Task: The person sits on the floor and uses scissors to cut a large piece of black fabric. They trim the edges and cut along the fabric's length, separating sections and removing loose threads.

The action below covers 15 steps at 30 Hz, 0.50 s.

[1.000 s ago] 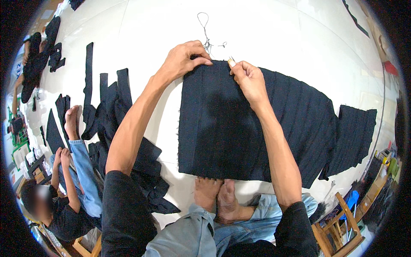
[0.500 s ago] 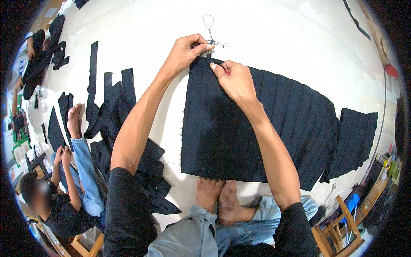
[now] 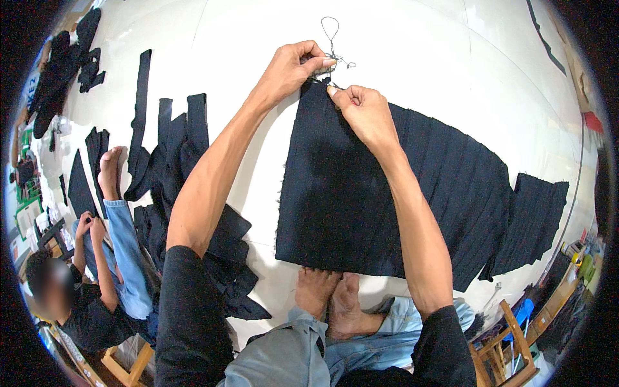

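Hands (image 3: 296,72) (image 3: 367,117) closed at black cloth (image 3: 348,200), left on thread (image 3: 333,55), right on a mostly hidden object (image 3: 355,101), perhaps red.

Left hand (image 3: 300,68) moved up from black cloth's (image 3: 342,193) top edge to dark thread (image 3: 332,49). Right hand (image 3: 364,116) shifted leftward along that edge.

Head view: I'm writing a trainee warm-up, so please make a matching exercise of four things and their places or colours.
1. ridged cloth | A. light blue
2. right hand | B. near the picture's top
3. thread loop | C. black, spread wide
4. camera wearer's jeans | D. at the cloth's upper edge

Pairs: 1-C; 2-D; 3-B; 4-A
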Each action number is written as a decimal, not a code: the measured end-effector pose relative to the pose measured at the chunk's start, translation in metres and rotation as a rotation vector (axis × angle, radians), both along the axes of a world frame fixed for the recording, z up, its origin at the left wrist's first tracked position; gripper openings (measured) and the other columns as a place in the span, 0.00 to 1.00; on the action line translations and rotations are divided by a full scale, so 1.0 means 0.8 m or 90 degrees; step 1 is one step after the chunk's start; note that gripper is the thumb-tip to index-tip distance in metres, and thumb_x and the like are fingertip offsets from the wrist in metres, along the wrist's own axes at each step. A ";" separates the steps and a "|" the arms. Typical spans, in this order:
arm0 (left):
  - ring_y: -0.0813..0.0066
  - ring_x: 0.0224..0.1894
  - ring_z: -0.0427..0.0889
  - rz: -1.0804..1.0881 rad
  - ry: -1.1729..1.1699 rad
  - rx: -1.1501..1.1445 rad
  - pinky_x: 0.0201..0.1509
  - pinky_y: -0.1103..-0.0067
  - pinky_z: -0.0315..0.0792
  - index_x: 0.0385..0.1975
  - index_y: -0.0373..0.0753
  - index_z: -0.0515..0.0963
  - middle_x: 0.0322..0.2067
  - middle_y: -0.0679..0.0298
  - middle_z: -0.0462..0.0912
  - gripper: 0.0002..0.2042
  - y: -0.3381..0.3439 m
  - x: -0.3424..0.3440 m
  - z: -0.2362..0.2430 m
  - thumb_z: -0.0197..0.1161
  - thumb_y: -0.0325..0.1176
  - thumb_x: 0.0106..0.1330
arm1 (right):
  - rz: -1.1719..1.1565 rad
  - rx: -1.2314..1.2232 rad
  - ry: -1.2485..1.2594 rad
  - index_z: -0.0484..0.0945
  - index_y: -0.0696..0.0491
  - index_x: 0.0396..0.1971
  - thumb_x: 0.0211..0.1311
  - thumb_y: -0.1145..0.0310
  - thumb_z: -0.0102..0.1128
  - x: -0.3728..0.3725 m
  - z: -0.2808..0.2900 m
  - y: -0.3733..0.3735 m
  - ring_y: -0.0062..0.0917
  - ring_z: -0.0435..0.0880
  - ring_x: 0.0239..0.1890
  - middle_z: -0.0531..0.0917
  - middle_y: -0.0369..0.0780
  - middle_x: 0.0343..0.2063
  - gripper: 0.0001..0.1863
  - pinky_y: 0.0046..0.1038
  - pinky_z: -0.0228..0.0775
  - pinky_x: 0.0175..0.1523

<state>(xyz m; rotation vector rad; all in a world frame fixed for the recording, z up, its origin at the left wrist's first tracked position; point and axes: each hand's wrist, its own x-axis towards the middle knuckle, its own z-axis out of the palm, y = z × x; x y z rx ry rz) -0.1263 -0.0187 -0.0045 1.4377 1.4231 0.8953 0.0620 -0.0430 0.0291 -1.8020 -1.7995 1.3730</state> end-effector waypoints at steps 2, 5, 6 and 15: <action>0.84 0.30 0.75 0.005 0.004 -0.004 0.38 0.81 0.69 0.29 0.38 0.81 0.25 0.70 0.81 0.10 0.000 -0.002 -0.001 0.68 0.38 0.67 | 0.009 0.002 -0.013 0.81 0.62 0.20 0.63 0.53 0.60 -0.002 0.001 0.002 0.48 0.83 0.26 0.82 0.55 0.20 0.25 0.43 0.74 0.39; 0.84 0.29 0.75 0.002 0.007 -0.008 0.37 0.81 0.69 0.29 0.38 0.81 0.24 0.71 0.81 0.10 0.005 -0.002 0.005 0.68 0.38 0.67 | 0.018 0.032 -0.037 0.81 0.62 0.20 0.62 0.54 0.61 -0.008 0.001 0.006 0.47 0.81 0.24 0.82 0.54 0.19 0.24 0.43 0.73 0.38; 0.84 0.29 0.75 0.000 0.008 -0.011 0.36 0.81 0.69 0.29 0.38 0.81 0.24 0.71 0.81 0.10 0.006 -0.003 0.004 0.68 0.38 0.67 | 0.023 0.034 -0.039 0.82 0.62 0.21 0.62 0.54 0.61 -0.010 -0.001 0.007 0.47 0.81 0.24 0.82 0.54 0.19 0.24 0.43 0.73 0.38; 0.83 0.27 0.74 0.086 0.022 0.136 0.34 0.82 0.68 0.31 0.40 0.82 0.24 0.70 0.81 0.10 0.031 -0.026 0.004 0.65 0.39 0.70 | -0.070 -0.061 0.185 0.82 0.57 0.23 0.65 0.45 0.62 0.011 -0.020 -0.002 0.19 0.70 0.20 0.75 0.34 0.15 0.27 0.26 0.62 0.28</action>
